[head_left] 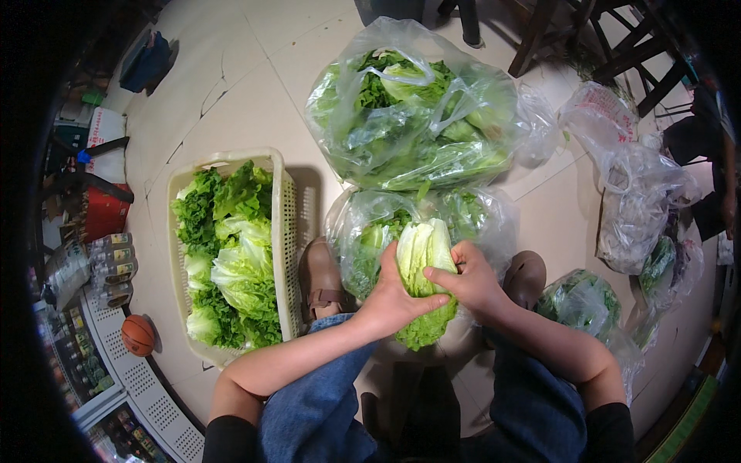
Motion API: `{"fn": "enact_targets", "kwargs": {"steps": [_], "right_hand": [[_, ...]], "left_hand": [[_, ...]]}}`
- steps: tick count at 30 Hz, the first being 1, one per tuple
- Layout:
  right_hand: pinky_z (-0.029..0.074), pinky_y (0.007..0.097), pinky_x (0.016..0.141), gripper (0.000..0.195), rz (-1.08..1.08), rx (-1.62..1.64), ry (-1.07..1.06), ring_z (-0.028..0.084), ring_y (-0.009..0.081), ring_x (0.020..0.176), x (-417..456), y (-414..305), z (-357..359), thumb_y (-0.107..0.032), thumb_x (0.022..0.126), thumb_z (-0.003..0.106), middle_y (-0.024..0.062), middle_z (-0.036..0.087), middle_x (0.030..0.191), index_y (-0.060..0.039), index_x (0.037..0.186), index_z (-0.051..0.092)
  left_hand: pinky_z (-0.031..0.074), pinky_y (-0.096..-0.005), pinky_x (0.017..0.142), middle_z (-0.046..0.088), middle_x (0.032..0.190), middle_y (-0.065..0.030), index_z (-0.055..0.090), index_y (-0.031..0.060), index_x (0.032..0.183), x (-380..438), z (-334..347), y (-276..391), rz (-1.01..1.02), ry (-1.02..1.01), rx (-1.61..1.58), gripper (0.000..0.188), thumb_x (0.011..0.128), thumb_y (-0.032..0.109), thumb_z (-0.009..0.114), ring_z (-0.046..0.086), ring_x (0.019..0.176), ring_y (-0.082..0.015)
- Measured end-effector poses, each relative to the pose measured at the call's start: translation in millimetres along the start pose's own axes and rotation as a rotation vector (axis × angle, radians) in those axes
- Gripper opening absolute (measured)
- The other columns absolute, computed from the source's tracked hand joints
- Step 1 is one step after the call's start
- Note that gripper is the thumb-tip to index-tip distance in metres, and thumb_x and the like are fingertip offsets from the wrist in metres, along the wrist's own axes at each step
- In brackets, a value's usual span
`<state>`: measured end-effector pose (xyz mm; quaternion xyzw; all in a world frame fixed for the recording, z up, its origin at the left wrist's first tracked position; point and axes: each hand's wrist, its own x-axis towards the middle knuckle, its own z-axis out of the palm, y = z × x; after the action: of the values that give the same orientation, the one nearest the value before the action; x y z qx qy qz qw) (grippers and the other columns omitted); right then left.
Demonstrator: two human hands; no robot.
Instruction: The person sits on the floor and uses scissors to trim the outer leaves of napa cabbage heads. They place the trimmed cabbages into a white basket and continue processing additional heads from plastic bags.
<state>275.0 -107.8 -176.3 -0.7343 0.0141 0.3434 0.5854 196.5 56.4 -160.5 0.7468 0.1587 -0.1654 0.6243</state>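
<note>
Between my knees, a head of leafy lettuce (425,254) is held up with its pale base pointing away from me and its green leaf tips toward me. My left hand (399,292) grips its left side, thumb across the leaves. On the right side, my right hand (472,278) holds it too, thumb pressed on the front. Just beyond the lettuce, a clear plastic bag (353,208) with greens in it lies on the floor between my shoes. Farther off stands a larger clear bag (405,144) full of lettuce heads, its handles loose at the opening.
To my left, a cream plastic basket (283,231) holds several lettuce heads. A small basketball (138,335) lies near a display fridge (92,376). Bagged vegetables (579,301) and a whitish plastic bag (628,214) sit at right. Dark wooden stools (532,40) stand at the back right.
</note>
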Motion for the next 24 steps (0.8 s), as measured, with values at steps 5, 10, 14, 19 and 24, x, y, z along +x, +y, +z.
{"fn": "enact_targets", "kwargs": {"steps": [5, 10, 14, 19, 24], "right_hand": [[0.036, 0.0310, 0.056, 0.045, -0.035, -0.020, 0.001, 0.041, 0.0108, 0.066, 3.5, 12.4, 1.1, -0.021, 0.071, 0.084, 0.0010, 0.043, 0.072, -0.0053, 0.073, 0.042], [0.039, 0.0301, 0.058, 0.042, 0.058, 0.070, -0.047, 0.044, 0.0105, 0.068, -2.3, -3.7, -6.7, -0.023, 0.072, 0.083, 0.0011, 0.046, 0.074, -0.0050, 0.077, 0.045], [0.043, 0.0287, 0.067, 0.035, 0.145, 0.076, -0.077, 0.050, 0.0112, 0.078, -10.1, -15.9, -17.2, -0.021, 0.077, 0.078, 0.0041, 0.053, 0.085, -0.0040, 0.091, 0.051], [0.047, 0.0306, 0.079, 0.027, 0.267, 0.436, -0.119, 0.057, 0.0166, 0.093, -12.8, -29.7, -43.1, -0.012, 0.085, 0.064, 0.0073, 0.057, 0.101, -0.0039, 0.108, 0.052], [0.049, 0.0351, 0.084, 0.023, 0.327, 0.668, -0.199, 0.059, 0.0201, 0.097, -17.3, -34.2, -50.9, -0.004, 0.087, 0.055, 0.0071, 0.058, 0.105, -0.0051, 0.110, 0.053]], "left_hand": [[0.037, -0.0387, 0.110, 0.039, 0.142, -0.0238, -0.003, 0.0007, 0.150, 3.5, -0.7, 3.1, 0.020, -0.034, -0.047, 0.127, 0.068, 0.029, 0.090, 0.044, 0.132, -0.0316], [0.037, -0.0360, 0.109, 0.040, 0.142, -0.0194, -0.009, 0.0054, 0.153, 3.2, -17.5, 4.4, -0.064, -0.132, -0.156, 0.121, 0.073, 0.013, 0.082, 0.044, 0.131, -0.0279], [0.040, -0.0341, 0.105, 0.043, 0.140, -0.0160, -0.007, 0.0067, 0.154, 3.2, -31.0, 12.3, -0.271, -0.172, -0.371, 0.107, 0.075, -0.001, 0.064, 0.048, 0.126, -0.0255], [0.046, -0.0334, 0.094, 0.048, 0.133, -0.0145, 0.005, 0.0078, 0.155, 2.9, -54.4, 5.1, -0.492, -0.130, -0.725, 0.097, 0.073, -0.002, 0.055, 0.053, 0.113, -0.0241], [0.045, -0.0313, 0.092, 0.050, 0.128, -0.0131, 0.010, 0.0096, 0.154, 4.6, -48.4, -3.5, -0.405, -0.009, -0.671, 0.094, 0.073, -0.004, 0.054, 0.053, 0.111, -0.0226]]}}
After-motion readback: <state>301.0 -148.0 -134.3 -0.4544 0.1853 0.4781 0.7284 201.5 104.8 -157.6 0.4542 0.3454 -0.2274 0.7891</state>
